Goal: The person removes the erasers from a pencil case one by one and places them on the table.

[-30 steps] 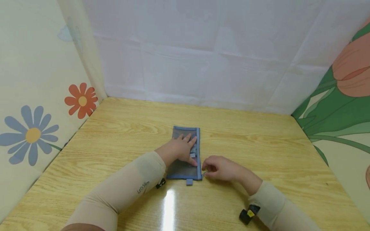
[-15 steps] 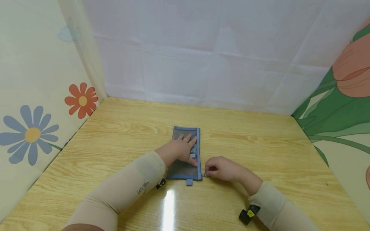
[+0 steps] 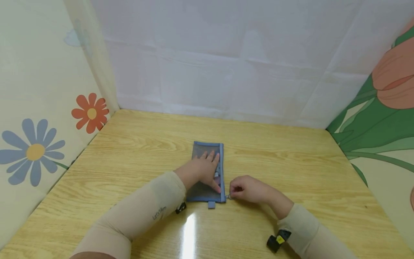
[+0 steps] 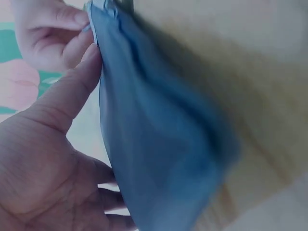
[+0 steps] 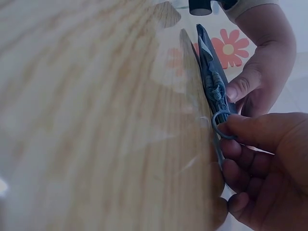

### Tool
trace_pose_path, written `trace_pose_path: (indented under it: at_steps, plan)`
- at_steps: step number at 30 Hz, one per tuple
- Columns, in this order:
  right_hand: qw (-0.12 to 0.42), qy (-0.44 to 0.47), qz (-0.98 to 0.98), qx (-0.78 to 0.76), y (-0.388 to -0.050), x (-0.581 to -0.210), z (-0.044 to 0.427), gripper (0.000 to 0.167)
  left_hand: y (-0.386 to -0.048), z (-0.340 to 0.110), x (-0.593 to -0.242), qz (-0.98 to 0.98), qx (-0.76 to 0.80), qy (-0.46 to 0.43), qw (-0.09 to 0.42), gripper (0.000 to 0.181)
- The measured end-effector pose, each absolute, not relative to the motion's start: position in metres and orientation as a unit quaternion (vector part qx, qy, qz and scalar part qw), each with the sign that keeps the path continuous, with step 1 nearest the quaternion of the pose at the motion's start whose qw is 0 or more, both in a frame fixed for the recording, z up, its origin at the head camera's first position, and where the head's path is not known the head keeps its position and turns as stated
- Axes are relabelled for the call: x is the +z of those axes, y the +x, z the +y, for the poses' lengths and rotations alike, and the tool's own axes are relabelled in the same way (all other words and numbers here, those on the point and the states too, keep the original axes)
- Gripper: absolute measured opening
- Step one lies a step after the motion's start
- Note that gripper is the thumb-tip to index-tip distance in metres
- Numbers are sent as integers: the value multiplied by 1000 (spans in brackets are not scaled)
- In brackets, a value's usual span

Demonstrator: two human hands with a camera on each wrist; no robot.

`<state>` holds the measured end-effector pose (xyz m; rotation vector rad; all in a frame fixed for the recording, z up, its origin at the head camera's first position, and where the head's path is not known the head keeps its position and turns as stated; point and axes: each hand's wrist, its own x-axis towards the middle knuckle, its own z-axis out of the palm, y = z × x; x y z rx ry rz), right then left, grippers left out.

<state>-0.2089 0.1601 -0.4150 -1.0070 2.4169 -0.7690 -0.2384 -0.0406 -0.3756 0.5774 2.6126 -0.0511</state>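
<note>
A mesh zipper pouch (image 3: 199,193) with blue edging lies flat on the wooden table, its zipped side facing right. My left hand (image 3: 203,171) rests on the pouch with fingers spread, its thumb near the zipped edge. At the pouch's near right corner, my right hand (image 3: 250,189) pinches a ring zipper pull (image 5: 214,126) between thumb and curled fingers. The left wrist view shows the blue pouch (image 4: 144,120) blurred at its far side, the left thumb along its edge. Something small lies under or inside the mesh, partly covered by the left hand.
A small blue fabric tab (image 3: 211,205) sticks out from the pouch's near edge. The wooden table (image 3: 291,154) extends around both hands. White cloth (image 3: 207,79) hangs behind it, and flower-printed panels stand at both sides.
My right fingers have drawn slightly right and closed together on the ring pull. The left hand has slid a little toward me on the pouch, which stays nearly in place.
</note>
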Motion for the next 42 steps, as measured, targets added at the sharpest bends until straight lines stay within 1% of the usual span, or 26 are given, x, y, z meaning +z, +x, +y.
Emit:
trace_pose_path:
  at_steps: [5, 13, 25, 33, 42]
  plan:
    - [208, -360, 864, -285, -209, -415, 160, 15, -232, -39, -377, 954, -25, 204, 217, 135]
    - [216, -353, 860, -297, -209, -413, 158, 16, -231, -35, -380, 957, -37, 186, 219, 140]
    - [186, -355, 868, -293, -211, -414, 157, 15, -231, -32, -386, 960, -41, 183, 210, 142]
    - [192, -341, 871, -297, -212, -415, 157, 16, -229, -31, -383, 959, -49, 181, 212, 141]
    - [213, -321, 866, -318, -211, -414, 156, 15, -229, -31, -383, 958, -51, 176, 220, 141]
